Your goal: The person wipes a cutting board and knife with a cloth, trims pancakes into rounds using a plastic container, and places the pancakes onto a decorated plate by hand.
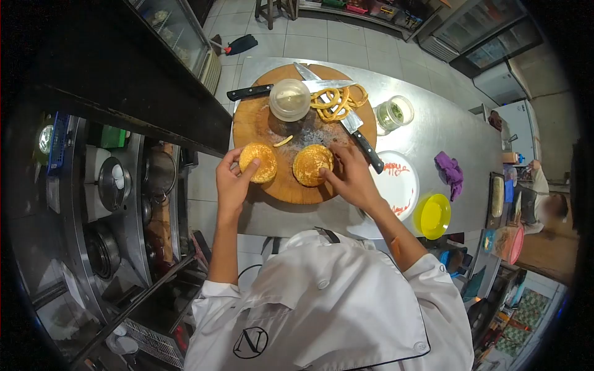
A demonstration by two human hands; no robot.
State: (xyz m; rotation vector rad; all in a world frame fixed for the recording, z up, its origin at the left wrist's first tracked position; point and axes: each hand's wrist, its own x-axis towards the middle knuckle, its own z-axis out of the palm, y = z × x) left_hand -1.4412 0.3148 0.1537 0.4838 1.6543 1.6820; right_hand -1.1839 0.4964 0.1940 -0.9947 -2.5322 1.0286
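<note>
My left hand [232,180] holds a round, browned bun half [260,162], thumb on its face, at the left edge of a round wooden board [250,127]. My right hand [354,176] grips a second browned bun half [308,166] by its right side, over the front of the board. Between and behind them lies a small yellow strip [283,141]. A clear plastic tub [289,100] stands at the back of the board, beside a pile of golden onion rings [334,106]. Two black-handled knives lie there, one knife handle [249,92] pointing left, the other knife handle [368,150] near my right hand.
Right of the board on the steel table [458,130] are a jar with green bits [395,114], a white plate with red writing [396,185], a yellow bowl [432,216] and a purple cloth [450,175]. Shelves with pans [111,185] stand left. Another person [537,204] is far right.
</note>
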